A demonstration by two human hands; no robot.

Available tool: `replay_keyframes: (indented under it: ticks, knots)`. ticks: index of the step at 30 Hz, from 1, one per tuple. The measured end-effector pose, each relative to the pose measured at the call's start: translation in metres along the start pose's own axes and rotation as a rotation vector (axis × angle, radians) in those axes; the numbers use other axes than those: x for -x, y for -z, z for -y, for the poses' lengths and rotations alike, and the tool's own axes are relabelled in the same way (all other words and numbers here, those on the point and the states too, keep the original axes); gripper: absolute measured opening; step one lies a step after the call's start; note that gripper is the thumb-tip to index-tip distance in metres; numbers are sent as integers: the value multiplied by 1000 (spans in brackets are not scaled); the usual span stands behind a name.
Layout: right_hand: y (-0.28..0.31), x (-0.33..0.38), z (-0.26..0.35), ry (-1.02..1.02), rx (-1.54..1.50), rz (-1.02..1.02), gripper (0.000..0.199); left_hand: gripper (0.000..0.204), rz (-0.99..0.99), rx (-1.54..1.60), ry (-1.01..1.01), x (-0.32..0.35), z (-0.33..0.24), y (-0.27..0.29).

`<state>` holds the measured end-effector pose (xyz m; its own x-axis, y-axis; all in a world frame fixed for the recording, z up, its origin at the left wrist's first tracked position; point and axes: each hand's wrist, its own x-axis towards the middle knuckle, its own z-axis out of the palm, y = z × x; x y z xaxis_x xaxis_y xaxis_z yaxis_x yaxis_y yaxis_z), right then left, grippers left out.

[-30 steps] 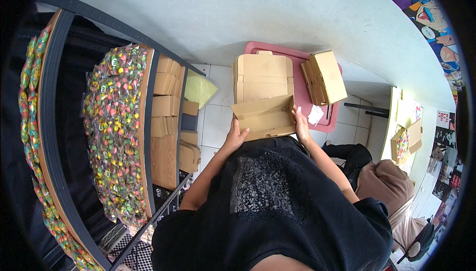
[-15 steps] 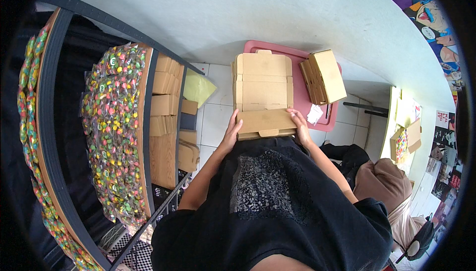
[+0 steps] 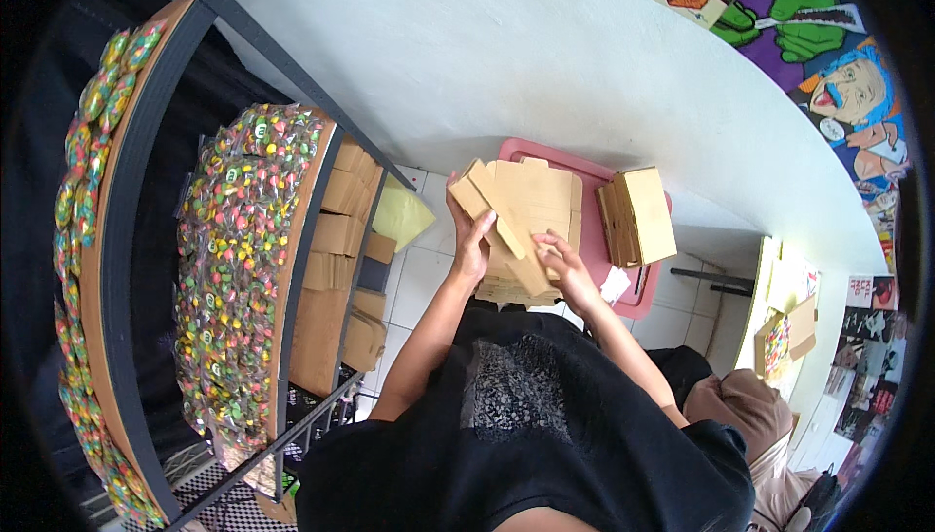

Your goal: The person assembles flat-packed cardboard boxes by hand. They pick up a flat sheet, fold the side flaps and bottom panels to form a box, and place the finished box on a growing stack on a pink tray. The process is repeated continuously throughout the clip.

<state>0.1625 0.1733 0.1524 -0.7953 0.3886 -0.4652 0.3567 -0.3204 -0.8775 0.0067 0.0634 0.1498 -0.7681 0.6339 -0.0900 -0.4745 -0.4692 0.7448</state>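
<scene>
A partly folded brown cardboard box (image 3: pixel 505 227) is held tilted over a stack of flat cardboard blanks (image 3: pixel 545 191). My left hand (image 3: pixel 471 242) grips it around its left side, thumb on the near face. By its lower right end is my right hand (image 3: pixel 571 274), fingers bent but apart, with nothing visibly gripped. Whether those fingertips touch the cardboard is hard to tell. The blanks lie on a pink table (image 3: pixel 596 181) against the wall.
Folded boxes (image 3: pixel 643 215) and white paper (image 3: pixel 615 285) lie on the table's right. Left, a dark-framed rack holds bagged colourful sweets (image 3: pixel 239 269) and cardboard pieces (image 3: pixel 341 210). A person in a brown head covering (image 3: pixel 742 410) sits at right, near an open box of sweets (image 3: pixel 777 342).
The box was level at my waist between both hands. Now it is raised and tilted in my left hand, while my right hand has come off its right end. The view has shifted too.
</scene>
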Motion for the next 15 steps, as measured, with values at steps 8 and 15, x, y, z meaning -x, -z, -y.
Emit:
replay_keyframes:
  ticks: [8, 15]
  knots:
    - [-17, 9, 40, 457, 370, 105, 62, 91, 56, -54, 46, 8, 11, -2]
    - [-22, 0, 22, 447, 140, 94, 56, 71, 85, -142, 15, 12, 22, 1]
